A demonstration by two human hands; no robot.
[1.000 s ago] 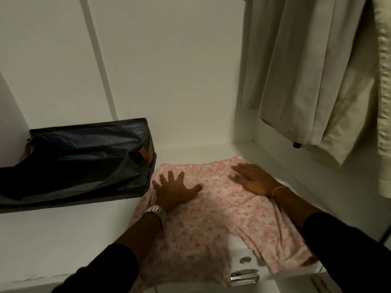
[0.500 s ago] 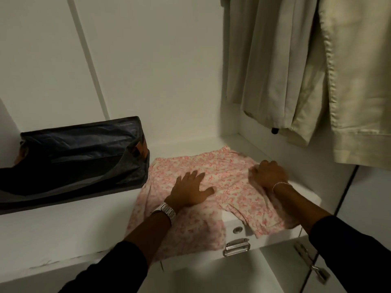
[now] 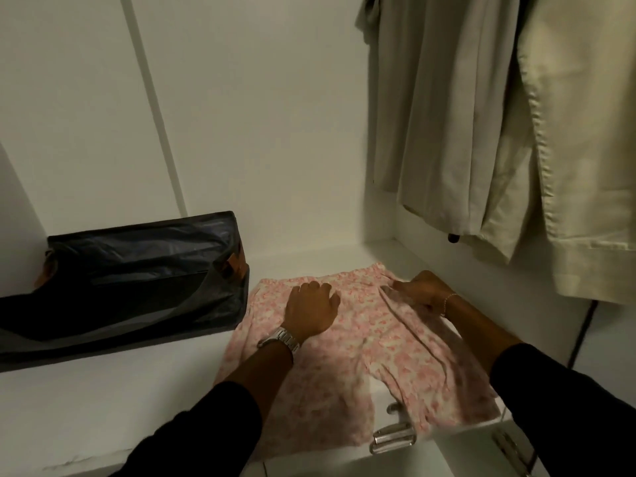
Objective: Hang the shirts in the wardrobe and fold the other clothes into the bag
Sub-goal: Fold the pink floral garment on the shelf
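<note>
Pink floral shorts (image 3: 344, 359) lie spread on the white wardrobe shelf (image 3: 103, 401), their legs hanging over the front edge. My left hand (image 3: 311, 309), with a watch on the wrist, presses flat on the middle of the shorts near the waistband. My right hand (image 3: 421, 290) pinches the fabric at the waistband's right side, and a raised fold runs down from it. A dark bag (image 3: 137, 280) stands open on the shelf just left of the shorts. Beige shirts (image 3: 481, 132) hang at the upper right.
The wardrobe's white back wall (image 3: 258, 132) rises behind the shelf. Below the shelf's front edge are a metal drawer handle (image 3: 392, 442) and a door hinge (image 3: 516, 452). A white side panel (image 3: 378, 218) stands to the right of the shorts.
My right hand has curled onto the shorts' right waistband and drawn it leftward, raising a fold. My left hand stayed on the middle of the shorts. The view shifted.
</note>
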